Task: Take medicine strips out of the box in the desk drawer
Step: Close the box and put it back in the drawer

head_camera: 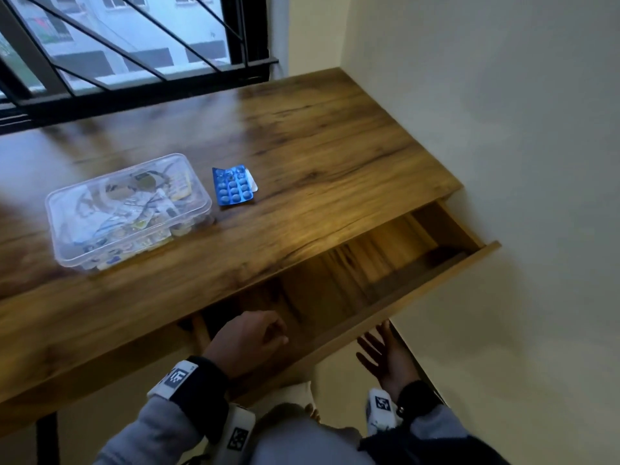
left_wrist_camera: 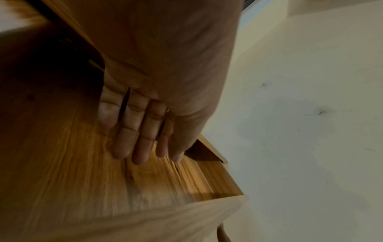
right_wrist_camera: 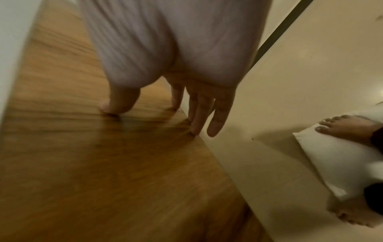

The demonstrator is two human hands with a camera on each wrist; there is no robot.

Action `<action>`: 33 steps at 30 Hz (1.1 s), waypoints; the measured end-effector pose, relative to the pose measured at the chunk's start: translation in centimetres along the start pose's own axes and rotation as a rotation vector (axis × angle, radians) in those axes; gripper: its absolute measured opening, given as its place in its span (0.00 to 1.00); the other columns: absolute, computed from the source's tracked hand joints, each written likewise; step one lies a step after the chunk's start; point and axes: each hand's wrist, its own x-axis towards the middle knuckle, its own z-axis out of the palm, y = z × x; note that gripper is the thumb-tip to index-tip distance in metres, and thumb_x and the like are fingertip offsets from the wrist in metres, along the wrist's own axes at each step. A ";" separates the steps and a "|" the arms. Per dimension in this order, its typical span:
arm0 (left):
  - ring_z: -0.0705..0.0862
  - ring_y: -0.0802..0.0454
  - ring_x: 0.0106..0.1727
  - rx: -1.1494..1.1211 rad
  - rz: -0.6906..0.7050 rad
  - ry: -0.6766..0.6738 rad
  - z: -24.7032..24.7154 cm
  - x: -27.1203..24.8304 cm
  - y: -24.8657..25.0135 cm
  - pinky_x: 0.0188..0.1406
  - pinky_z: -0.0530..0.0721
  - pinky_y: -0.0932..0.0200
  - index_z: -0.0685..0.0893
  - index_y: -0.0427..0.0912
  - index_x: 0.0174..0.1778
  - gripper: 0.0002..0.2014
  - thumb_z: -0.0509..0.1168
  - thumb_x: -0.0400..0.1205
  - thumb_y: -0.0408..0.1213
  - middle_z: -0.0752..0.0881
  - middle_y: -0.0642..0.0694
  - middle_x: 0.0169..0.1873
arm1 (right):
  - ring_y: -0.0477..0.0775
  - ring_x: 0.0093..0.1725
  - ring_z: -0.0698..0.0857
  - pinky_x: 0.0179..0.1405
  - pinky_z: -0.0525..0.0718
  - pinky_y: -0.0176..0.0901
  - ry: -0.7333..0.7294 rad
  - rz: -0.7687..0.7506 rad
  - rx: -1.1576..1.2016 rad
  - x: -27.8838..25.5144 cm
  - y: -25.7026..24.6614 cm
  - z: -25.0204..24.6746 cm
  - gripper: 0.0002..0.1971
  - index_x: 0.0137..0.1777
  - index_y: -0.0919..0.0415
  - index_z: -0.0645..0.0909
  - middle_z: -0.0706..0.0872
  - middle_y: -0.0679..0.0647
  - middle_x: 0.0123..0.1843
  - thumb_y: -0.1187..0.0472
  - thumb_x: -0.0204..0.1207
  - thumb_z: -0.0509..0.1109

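A clear plastic box (head_camera: 129,209) with its lid on, holding several medicine strips, stands on the wooden desk (head_camera: 318,135). One blue blister strip (head_camera: 234,186) lies just right of it. The drawer (head_camera: 369,263) is pulled out and looks empty. My left hand (head_camera: 255,337) hovers over the drawer's left part, holding nothing; in the left wrist view the left hand (left_wrist_camera: 143,147) has near-straight fingers above the drawer floor (left_wrist_camera: 82,172). My right hand (head_camera: 382,350) is spread against the drawer front (head_camera: 419,290); the right hand (right_wrist_camera: 153,119) touches the wood panel (right_wrist_camera: 103,163) with thumb and fingertips.
A white wall (head_camera: 503,129) runs close along the desk's right end and the drawer. A barred window (head_camera: 117,45) is behind the desk. A bare foot (right_wrist_camera: 348,129) rests on a white pillow (right_wrist_camera: 342,163) on the floor beside the drawer.
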 end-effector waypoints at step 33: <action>0.87 0.40 0.53 -0.704 -0.683 1.090 -16.3 -4.4 -19.3 0.59 0.83 0.47 0.85 0.29 0.59 0.19 0.74 0.75 0.36 0.88 0.34 0.53 | 0.62 0.56 0.87 0.55 0.81 0.47 -0.297 -0.665 -1.097 0.8 -7.7 39.2 0.13 0.52 0.68 0.87 0.90 0.65 0.54 0.58 0.78 0.69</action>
